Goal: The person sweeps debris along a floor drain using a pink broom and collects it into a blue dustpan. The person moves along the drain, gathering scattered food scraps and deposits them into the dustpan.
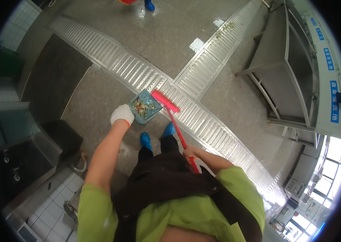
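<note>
Holding a blue-grey dustpan (144,97) with the white-gloved left grip (121,114), closed on its left side, low in front of the body and near a ribbed metal drain cover (215,137). Being unable to tell from overhead whether lifting the dustpan clear of the floor (247,92) or resting it there. Containing in it a loose spread of mixed scraps (144,108), coloured pale, green and orange.

Wrapping the bare right grip (189,152) around the red handle (179,130) of a broom, close to the dark apron (150,177). Extending that handle forward to the pink broom head (165,101), just beside the right edge of the dustpan and over the drain cover. Being unable to confirm contact between broom head and dustpan.

Standing in blue footwear (145,141), directly behind the dustpan, and wearing a lime-green shirt (170,213) under the apron.

Noting a second grating (198,72) meeting the first at an angle, bearing green bits (228,29) farther along, with a white patch (196,45) beside it. Observing a co-worker's blue boot (149,5) at the top edge. Recording a stainless-steel table (277,80) and blue signs (334,101) at right, and two taps (16,174) over a sink at left
</note>
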Demonstrator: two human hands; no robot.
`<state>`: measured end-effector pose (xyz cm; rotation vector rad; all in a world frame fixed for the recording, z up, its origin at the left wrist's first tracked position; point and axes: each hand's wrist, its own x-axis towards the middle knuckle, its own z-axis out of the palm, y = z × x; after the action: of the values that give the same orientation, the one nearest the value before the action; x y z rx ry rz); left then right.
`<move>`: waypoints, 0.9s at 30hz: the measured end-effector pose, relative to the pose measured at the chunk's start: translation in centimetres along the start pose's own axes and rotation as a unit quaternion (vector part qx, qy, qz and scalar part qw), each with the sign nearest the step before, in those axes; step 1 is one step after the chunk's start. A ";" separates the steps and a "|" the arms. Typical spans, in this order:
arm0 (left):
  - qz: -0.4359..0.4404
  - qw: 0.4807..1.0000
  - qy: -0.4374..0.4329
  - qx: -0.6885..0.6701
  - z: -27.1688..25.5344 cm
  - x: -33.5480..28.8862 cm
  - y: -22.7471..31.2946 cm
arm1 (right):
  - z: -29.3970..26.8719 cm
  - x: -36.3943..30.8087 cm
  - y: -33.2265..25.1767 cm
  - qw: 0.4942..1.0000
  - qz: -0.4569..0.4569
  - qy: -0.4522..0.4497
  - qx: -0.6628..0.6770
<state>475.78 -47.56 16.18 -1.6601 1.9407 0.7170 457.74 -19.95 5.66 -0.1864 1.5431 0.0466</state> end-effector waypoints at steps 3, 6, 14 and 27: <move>0.019 1.000 0.018 0.000 0.0 0.3 -0.1 | -5.3 -2.0 4.5 0.984 -0.123 -0.128 0.007; -0.005 1.000 0.007 -0.001 -0.1 0.2 -0.2 | -8.3 -3.2 6.8 0.982 -0.015 -0.149 0.116; 0.000 1.000 0.013 -0.016 0.2 0.2 0.4 | -1.7 -0.5 1.1 0.996 -0.030 -0.046 0.075; -0.008 0.998 0.016 -0.067 1.4 -4.0 -6.9 | -7.3 -8.5 4.5 0.997 -0.079 -0.018 0.016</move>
<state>483.17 -44.53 17.20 -1.7746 1.9364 0.8346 449.58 -15.87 13.58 -0.2814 1.4886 -0.0993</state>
